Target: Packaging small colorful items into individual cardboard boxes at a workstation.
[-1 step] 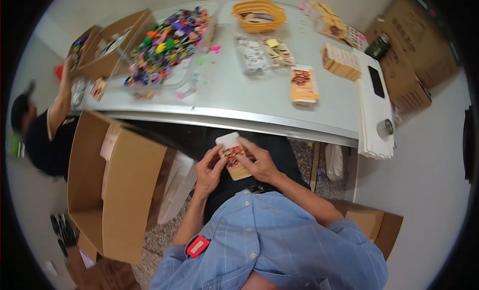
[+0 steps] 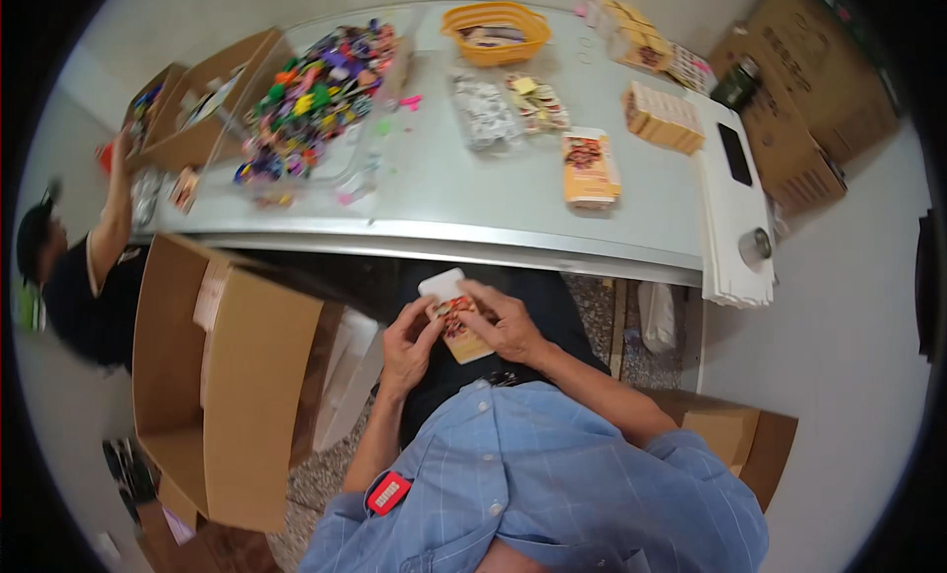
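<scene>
Over my lap I hold a flat printed packet (image 2: 468, 348), yellow-orange with a red picture and a white top end. My left hand (image 2: 408, 348) grips its left edge, thumb on the front. My right hand (image 2: 505, 323) holds the right side, its thumb lying across the picture. Whether the packet is a card or a thin box, I cannot tell. On the table beyond stands a stack of similar packets (image 2: 592, 183), and farther right lies a larger row of them (image 2: 663, 116).
A clear tub (image 2: 345, 174) heaped with colourful small pieces, an orange basket (image 2: 498, 48) and bagged items (image 2: 483, 109) are on the table (image 2: 444, 188). An open carton (image 2: 258, 395) stands at my left. Another person (image 2: 84, 287) reaches toward boxes at far left. A phone (image 2: 735, 154) lies right.
The table and its items appear slightly farther left in the picture. Both hands keep their hold on the packet, with little change in finger position.
</scene>
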`<state>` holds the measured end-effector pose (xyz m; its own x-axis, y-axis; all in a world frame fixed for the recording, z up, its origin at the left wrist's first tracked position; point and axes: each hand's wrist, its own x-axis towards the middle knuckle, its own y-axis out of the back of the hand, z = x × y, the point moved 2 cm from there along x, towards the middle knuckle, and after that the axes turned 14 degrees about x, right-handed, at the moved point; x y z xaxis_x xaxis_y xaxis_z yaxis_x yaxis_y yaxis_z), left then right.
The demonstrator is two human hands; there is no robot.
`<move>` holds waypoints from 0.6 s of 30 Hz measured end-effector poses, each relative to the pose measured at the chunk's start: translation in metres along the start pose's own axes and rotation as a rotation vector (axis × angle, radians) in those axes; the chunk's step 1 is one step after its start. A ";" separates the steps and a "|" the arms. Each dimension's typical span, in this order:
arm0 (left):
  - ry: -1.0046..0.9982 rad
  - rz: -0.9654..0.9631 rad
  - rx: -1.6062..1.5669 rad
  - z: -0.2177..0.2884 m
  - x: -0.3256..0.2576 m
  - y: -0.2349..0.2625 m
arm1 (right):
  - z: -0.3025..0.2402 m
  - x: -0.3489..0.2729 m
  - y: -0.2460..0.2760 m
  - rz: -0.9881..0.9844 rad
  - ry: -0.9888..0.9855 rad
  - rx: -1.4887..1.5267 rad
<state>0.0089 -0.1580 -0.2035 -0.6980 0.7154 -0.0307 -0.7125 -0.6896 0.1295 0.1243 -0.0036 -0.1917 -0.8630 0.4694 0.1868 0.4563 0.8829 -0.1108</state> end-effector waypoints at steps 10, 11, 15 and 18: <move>-0.082 -0.177 0.272 0.004 0.009 -0.008 | 0.006 0.000 0.019 -0.036 0.011 -0.025; -0.049 -0.101 0.169 0.003 0.007 -0.011 | 0.006 0.001 0.019 -0.006 0.053 -0.007; 0.143 -0.005 -0.243 0.008 0.007 -0.023 | 0.013 -0.008 0.013 0.178 -0.213 0.519; 0.131 -0.075 -0.188 0.021 0.010 -0.022 | 0.015 -0.009 0.018 0.067 -0.232 0.476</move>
<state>0.0188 -0.1330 -0.1862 -0.6372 0.7531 -0.1636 -0.7549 -0.6527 -0.0646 0.1374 0.0082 -0.2102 -0.8854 0.4619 -0.0510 0.4094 0.7234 -0.5560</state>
